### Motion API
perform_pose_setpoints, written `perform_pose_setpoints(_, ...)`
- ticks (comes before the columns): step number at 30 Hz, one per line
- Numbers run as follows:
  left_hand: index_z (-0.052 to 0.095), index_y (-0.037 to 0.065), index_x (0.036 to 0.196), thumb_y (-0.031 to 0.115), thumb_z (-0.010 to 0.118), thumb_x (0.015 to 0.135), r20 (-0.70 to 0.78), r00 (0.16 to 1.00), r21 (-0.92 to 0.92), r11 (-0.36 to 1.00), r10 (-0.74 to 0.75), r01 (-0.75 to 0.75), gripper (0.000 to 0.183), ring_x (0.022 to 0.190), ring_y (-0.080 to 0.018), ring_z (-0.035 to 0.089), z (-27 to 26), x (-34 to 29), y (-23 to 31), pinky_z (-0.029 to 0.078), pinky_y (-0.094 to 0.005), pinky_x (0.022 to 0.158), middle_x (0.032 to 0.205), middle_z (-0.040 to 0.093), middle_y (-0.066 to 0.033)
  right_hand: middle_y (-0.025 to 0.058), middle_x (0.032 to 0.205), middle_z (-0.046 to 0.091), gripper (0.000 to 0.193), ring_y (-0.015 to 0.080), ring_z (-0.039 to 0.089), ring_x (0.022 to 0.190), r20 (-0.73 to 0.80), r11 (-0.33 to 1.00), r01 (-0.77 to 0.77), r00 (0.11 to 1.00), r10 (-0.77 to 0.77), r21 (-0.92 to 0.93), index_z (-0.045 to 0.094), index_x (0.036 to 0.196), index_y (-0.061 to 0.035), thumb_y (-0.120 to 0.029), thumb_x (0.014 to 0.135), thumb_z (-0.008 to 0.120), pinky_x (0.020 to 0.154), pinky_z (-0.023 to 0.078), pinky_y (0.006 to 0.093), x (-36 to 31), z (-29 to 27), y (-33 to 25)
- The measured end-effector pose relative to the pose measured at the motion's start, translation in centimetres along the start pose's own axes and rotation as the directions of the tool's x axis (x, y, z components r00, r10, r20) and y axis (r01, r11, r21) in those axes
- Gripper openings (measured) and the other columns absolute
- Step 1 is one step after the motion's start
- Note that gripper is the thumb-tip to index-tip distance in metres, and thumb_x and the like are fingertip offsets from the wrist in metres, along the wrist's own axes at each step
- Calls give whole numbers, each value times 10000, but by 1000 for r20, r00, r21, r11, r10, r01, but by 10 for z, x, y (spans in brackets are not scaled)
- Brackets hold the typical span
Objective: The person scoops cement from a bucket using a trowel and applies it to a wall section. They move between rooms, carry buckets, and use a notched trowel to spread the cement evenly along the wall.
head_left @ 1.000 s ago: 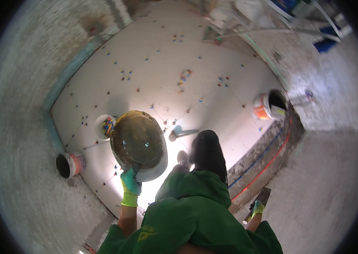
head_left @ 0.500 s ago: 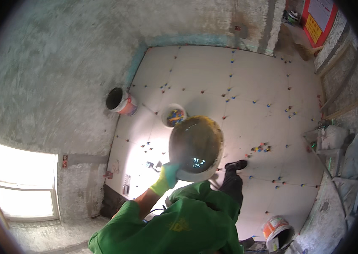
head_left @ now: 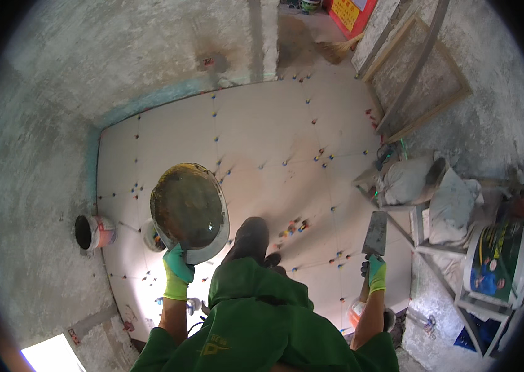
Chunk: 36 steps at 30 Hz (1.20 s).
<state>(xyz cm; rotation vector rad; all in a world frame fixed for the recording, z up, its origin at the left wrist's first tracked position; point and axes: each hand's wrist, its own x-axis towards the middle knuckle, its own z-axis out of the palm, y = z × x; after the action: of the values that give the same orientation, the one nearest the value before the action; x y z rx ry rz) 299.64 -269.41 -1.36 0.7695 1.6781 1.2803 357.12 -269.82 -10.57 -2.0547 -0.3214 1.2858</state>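
My left hand (head_left: 179,273), in a green-and-yellow glove, is closed on the near rim of a round pale bucket (head_left: 224,214). The bucket hangs above the floor and holds murky brown-grey liquid or slurry with a bright glint on it. Out to the right, my right hand (head_left: 374,273), gloved alike, is wrapped round the handle of a trowel (head_left: 375,234). Its flat grey blade points away from me. A small white pail (head_left: 152,237) stands on the floor, partly hidden behind the bucket.
Pale floor tiles (head_left: 262,136) carry several coloured levelling caps, some in a loose pile (head_left: 293,228). An orange-and-white bucket (head_left: 106,232) stands by the left wall. At right, a rack (head_left: 438,250) bears bags (head_left: 407,180) and a large dark-green bucket (head_left: 491,260). A wooden-framed screen (head_left: 420,77) leans behind.
My view has swung to the right. My right hand with the trowel has come into sight. The bucket stays in my left hand, and my leg has shifted.
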Motion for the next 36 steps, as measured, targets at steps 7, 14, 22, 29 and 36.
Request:
perform_pose_setpoints(7, 631, 16, 1088, 38, 507, 859, 318, 901, 530, 733, 294, -426, 262, 887, -156, 638, 81, 141, 43, 526, -287, 755, 1026, 662, -52, 79, 583, 585, 296, 178, 514, 391, -117, 987, -124, 987, 111, -103, 597, 778, -56, -315, 911, 540, 371, 420, 312, 68, 36, -22)
perform_pose_setpoints(14, 649, 51, 903, 87, 623, 723, 156, 964, -135, 962, -216, 238, 186, 631, -242, 608, 209, 296, 77, 467, -331, 542, 750, 643, -81, 127, 592, 582, 265, 266, 527, 403, -14, 781, -625, 781, 624, 0, 592, 850, -77, -331, 900, 533, 386, 433, 424, 93, 78, 79)
perform_pose_setpoints(22, 646, 18, 894, 181, 592, 854, 293, 909, -212, 907, -297, 365, 176, 534, -104, 528, 393, 418, 138, 390, -294, 443, 703, 596, -8, 99, 622, 587, 194, 252, 527, 433, 29, 791, -610, 791, 611, -45, 595, 834, -75, -260, 882, 562, 405, 439, 405, 187, 119, -29)
perform_pose_setpoints(29, 654, 49, 941, 104, 581, 753, 553, 687, 404, 570, 471, -716, 209, 700, -286, 640, 523, 517, 193, 506, -350, 599, 789, 661, -109, 67, 639, 587, 148, 233, 527, 462, 79, 880, -451, 881, 465, -150, 597, 808, -68, -205, 862, 587, 421, 443, 381, 366, 134, -254)
perform_pose_setpoints(36, 658, 79, 964, 99, 631, 616, 402, 866, 355, 821, 298, -448, 350, 776, -373, 639, 632, 594, 244, 516, -382, 636, 854, 668, -153, 117, 629, 615, 166, 227, 582, 456, 167, 987, -125, 980, 108, 96, 604, 839, -28, -188, 812, 567, 405, 470, 354, 539, 140, -533)
